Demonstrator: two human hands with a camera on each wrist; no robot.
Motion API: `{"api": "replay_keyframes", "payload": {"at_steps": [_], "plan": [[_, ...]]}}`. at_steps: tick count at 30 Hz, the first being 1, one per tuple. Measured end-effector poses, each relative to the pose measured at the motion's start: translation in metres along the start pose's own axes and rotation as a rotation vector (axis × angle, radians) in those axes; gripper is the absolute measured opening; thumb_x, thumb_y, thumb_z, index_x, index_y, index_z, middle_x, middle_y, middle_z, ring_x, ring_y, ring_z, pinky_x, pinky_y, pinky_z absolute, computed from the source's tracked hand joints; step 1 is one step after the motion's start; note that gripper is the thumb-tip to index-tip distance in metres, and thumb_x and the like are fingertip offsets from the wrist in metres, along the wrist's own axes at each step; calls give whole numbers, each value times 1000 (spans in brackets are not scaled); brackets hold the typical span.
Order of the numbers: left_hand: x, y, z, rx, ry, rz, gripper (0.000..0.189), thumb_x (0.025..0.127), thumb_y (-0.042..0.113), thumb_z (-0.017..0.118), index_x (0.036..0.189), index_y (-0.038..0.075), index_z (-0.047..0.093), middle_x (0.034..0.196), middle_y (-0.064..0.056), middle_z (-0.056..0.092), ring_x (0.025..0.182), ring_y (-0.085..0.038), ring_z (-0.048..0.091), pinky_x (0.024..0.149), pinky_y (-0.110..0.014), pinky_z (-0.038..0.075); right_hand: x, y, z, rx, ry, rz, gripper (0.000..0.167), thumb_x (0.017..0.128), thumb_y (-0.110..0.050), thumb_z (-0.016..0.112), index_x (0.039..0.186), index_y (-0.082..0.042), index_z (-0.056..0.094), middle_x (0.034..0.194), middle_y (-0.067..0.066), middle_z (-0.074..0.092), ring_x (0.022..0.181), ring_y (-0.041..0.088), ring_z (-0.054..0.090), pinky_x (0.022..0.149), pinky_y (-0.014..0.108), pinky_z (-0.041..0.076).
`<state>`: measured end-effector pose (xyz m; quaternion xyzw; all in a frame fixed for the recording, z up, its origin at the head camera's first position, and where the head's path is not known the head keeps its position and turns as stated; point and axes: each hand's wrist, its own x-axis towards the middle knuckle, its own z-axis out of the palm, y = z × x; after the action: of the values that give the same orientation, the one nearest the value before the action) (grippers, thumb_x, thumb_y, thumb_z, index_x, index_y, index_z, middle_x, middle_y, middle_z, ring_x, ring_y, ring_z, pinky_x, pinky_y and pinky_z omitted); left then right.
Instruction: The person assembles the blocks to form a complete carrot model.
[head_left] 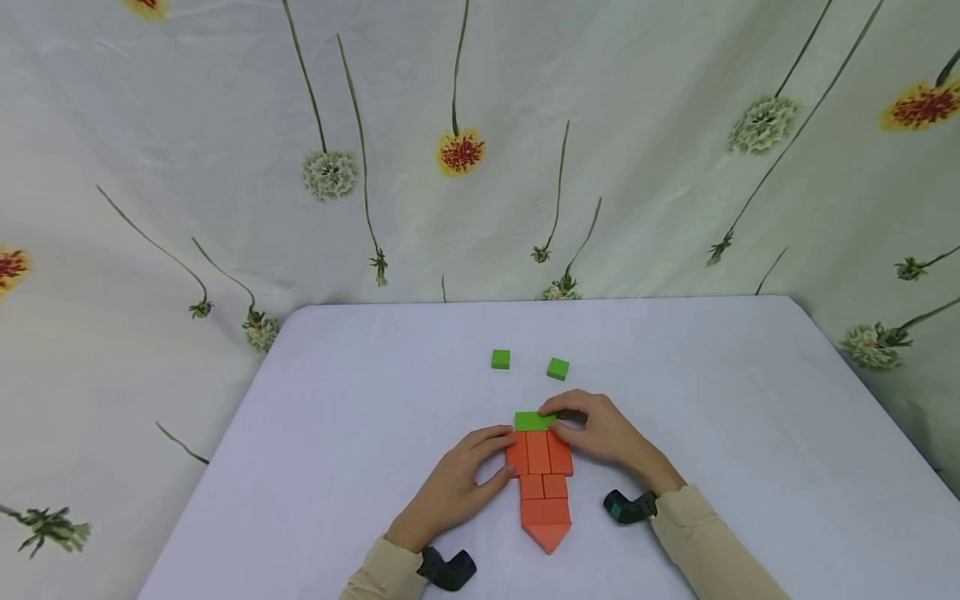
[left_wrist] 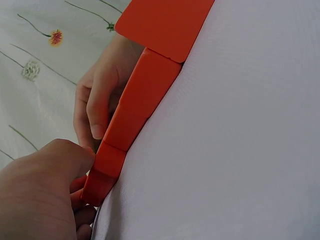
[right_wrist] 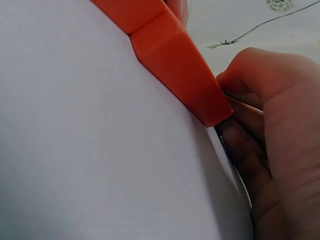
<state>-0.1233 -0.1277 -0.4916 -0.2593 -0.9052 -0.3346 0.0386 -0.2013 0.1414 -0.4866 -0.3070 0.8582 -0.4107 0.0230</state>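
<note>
On the white table lies a flat figure of orange blocks (head_left: 532,486), with a triangular block (head_left: 547,537) pointing toward me. A green piece (head_left: 528,422) sits against its far end; whether it is one block or two I cannot tell. My left hand (head_left: 457,483) holds the left upright orange block (head_left: 517,457) at its outer side, thumb near the lower corner and fingers near the upper one. With thumb and index finger, my right hand (head_left: 600,425) pinches the right end of the green piece. In the left wrist view, orange blocks (left_wrist: 135,100) hide part of the right hand's fingers.
Two loose green blocks, one on the left (head_left: 501,359) and one slightly turned on the right (head_left: 558,368), lie beyond the figure. A flower-print cloth (head_left: 420,217) hangs behind the table (head_left: 360,375). Black devices are strapped at the left wrist (head_left: 450,571) and right wrist (head_left: 630,507).
</note>
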Motion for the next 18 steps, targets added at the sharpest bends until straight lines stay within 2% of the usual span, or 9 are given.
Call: {"api": "replay_keyframes", "payload": {"at_steps": [8, 18], "plan": [[0, 0, 0, -2, 2, -2, 43, 98, 28, 72, 139, 14, 65, 149, 2, 56, 140, -17, 52, 115, -39, 48, 1, 1, 1, 1, 39, -14, 25, 94, -10, 72, 116, -22, 76, 117, -8, 72, 110, 12, 67, 101, 37, 57], [0, 2, -1, 9, -1, -6, 44, 98, 27, 72, 139, 13, 65, 149, 1, 56, 140, -16, 52, 114, -38, 49, 3, 1, 2, 36, 208, 9, 23, 94, -12, 75, 116, -16, 77, 116, -2, 73, 98, 11, 69, 89, 32, 61]]}}
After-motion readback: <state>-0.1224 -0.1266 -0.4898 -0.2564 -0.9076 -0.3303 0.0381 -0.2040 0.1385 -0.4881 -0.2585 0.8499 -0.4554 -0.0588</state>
